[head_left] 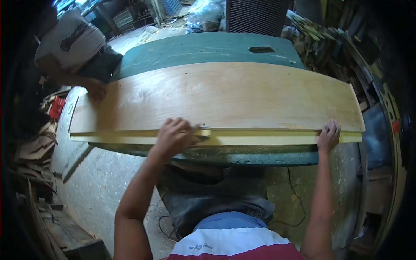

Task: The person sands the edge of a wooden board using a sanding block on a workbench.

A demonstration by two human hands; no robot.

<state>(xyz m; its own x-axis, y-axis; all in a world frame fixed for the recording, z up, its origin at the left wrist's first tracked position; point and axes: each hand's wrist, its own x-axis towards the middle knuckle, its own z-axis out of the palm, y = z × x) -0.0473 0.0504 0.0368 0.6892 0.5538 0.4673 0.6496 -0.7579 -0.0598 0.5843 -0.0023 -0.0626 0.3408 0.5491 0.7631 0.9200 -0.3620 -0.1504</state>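
A long plywood panel (234, 95) lies flat across the bench, with a pale yellow wooden strip (260, 140) along its near edge. My left hand (175, 136) is closed at this edge, left of the middle, around a small yellowish block-like piece (205, 132) with a greyish top. Its exact kind is unclear, and the fingers cover part of it. Toward the panel's right end, my right hand (329, 135) grips the near edge, fingertips on the top face and the palm over the strip.
A green-painted bench (182, 47) with a rectangular slot supports the panel. Another person (76, 47) stands at the far left, a hand on the panel's left end. Scrap wood (312, 30) is piled at the back right. A dark cable (299, 199) runs over the floor.
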